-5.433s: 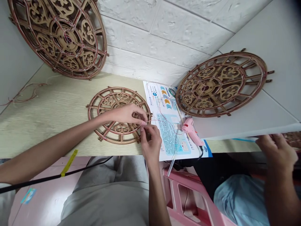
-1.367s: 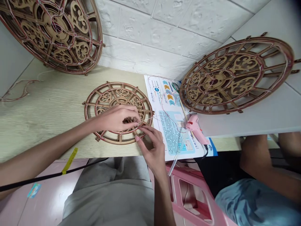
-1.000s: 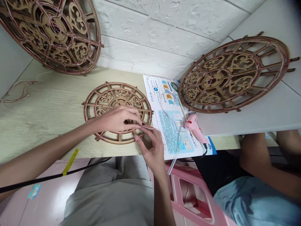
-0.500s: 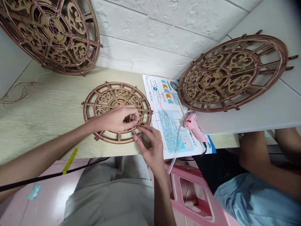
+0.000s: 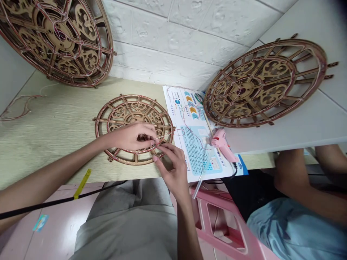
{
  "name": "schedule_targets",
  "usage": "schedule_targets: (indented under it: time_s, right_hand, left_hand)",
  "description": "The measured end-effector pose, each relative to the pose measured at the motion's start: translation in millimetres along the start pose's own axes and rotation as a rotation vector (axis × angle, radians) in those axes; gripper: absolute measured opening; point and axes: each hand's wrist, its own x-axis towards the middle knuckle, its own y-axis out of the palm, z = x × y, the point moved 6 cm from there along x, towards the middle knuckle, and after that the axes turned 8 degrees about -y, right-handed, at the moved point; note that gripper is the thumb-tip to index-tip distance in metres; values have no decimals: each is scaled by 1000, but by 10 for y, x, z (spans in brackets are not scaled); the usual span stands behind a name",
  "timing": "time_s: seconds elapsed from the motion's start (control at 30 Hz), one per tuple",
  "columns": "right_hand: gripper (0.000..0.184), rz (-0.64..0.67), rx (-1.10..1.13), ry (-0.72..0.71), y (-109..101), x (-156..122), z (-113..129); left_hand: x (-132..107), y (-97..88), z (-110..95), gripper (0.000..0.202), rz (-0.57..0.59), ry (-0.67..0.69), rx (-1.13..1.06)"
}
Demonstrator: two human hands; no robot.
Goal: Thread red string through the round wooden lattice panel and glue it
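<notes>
**Wooden fretwork wheel [image 5: 127, 108] laid flat on the table [image 5: 59, 122]**
An instruction sheet [image 5: 196, 159] is placed at its 3 o'clock, with a glue gun [image 5: 221, 142] resting on that sheet; a second wheel [image 5: 54, 43] is set at 10 o'clock, a third wheel [image 5: 262, 83] at 2 o'clock.

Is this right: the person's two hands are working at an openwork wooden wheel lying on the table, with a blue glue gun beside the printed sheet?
Not quite: the glue gun is pink, not blue, as the head view shows. The rest stands: the left hand and right hand are at the openwork wooden wheel on the table, by the printed sheet.
</notes>
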Motion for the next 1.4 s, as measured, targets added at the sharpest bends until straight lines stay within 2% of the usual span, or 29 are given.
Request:
schedule_targets:
  time_s: [0.17,0.33,0.5,0.7,0.97,1.4]
  right_hand:
    - [27,-5,-5,-5,2,-9,-13]
    - [25,-9,-14,16,20,-18,-43]
    - [34,-26,-36,-25,20,-10,-35]
    - [35,-2,-39,-33,14,7,-15]
    - [28,20,-68,-79,9,-7,16]
    - [32,36,-168,-213,7,-30,134]
  left_hand:
    - [-29,0,30,21,71,-8,-10]
    - [-23,-13,81,20,24,-45,-79]
    - [-33,-4,68,16,158,-58,-143]
    - [-81,-73,59,15,189,-32,-59]
    - [-104,-10,101,14,270,-47,1]
    - [-109,18,150,14,294,-58,18]
